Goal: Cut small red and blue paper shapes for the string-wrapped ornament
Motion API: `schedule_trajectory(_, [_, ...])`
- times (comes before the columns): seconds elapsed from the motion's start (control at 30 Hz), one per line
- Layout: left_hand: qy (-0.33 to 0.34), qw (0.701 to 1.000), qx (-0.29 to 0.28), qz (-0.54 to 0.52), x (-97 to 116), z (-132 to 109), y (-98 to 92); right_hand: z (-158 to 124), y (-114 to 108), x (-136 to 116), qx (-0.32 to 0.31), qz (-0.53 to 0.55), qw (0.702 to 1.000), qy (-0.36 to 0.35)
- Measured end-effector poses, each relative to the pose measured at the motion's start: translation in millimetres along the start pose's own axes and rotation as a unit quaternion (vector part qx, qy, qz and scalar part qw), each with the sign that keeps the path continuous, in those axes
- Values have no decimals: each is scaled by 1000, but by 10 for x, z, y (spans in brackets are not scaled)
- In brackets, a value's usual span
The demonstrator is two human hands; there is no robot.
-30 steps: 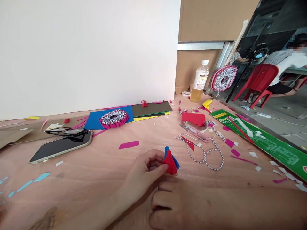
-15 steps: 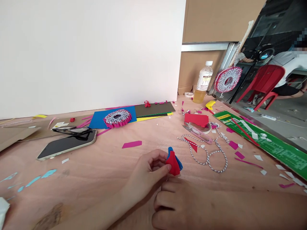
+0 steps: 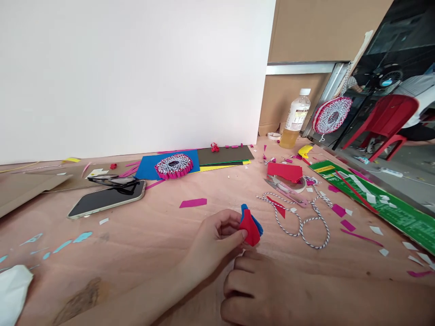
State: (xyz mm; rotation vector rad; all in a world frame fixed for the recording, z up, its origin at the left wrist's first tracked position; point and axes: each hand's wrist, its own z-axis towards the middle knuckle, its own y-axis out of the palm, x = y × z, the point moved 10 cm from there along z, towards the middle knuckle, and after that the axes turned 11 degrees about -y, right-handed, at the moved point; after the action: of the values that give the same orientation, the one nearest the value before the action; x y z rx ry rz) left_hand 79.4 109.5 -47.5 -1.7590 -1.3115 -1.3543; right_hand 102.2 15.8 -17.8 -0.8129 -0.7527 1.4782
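My left hand (image 3: 214, 242) pinches a folded piece of red and blue paper (image 3: 250, 226) between thumb and fingers. My right hand (image 3: 248, 290) rests curled on the pink-toned tabletop (image 3: 142, 244) just below it, holding nothing visible. A looped black-and-white twine (image 3: 299, 226) lies to the right of the paper. Beyond that are scissors (image 3: 285, 192) partly under a red paper scrap (image 3: 284, 172). A magenta paper strip (image 3: 193, 203) lies ahead of my left hand.
A phone (image 3: 107, 199) and glasses (image 3: 112, 180) lie at the left. A paper rosette (image 3: 174, 166) sits on blue card (image 3: 146, 168) against a white board (image 3: 129, 77). At the back right stand a bottle (image 3: 295, 120) and a green board (image 3: 370, 203); a person sits beyond.
The whole scene has slid rightward in view, and a crumpled white paper has come in at the lower left. My hands keep their pose, with the red and blue paper still in my left hand.
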Motion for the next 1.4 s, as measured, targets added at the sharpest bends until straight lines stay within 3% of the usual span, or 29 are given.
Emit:
schedule_trajectory(0.23, [-11,1000,-1,6,-23,7,3,5,24,-28,-25,2,1000,1])
schedule_trajectory(0.37, [-3,1000,22,-8,8,4,-31,88,-285,-24,-15,19,1000,5])
schedule_trajectory(0.43, [-6,999,34,-21,-2,3,-53,78,-632,323,42,23,995,89])
schedule_trajectory(0.5, [-18,999,30,-26,-36,8,-48,-3,-1056,859,121,-51,974,185])
schedule_trajectory(0.57, [-28,999,23,-24,-71,15,-38,-33,-1242,1470,106,-117,956,247])
schedule_trajectory(0.63, [-30,999,26,-19,-87,19,-48,-21,-1160,2110,-1,-170,942,290])
schedule_trajectory(0.7, [-27,999,27,-11,-86,20,-56,9,-1017,2609,-57,-174,937,297])
schedule_trajectory(0.83, [-17,999,28,1,-66,6,-63,-13,-646,3230,-140,-185,917,325])
schedule_trajectory(0.93, [-11,1000,29,0,-64,-1,-63,-87,-469,3477,-173,-200,897,353])
schedule_trajectory(1.1, [-16,999,25,-15,-129,18,-64,-196,-372,3740,-198,-210,879,380])
schedule_trajectory(1.27, [-23,999,16,-18,-177,37,-49,-176,-275,3850,-207,-172,886,377])
schedule_trajectory(1.4, [-20,999,21,-17,-150,39,-54,-141,-219,3881,-178,-122,896,389])
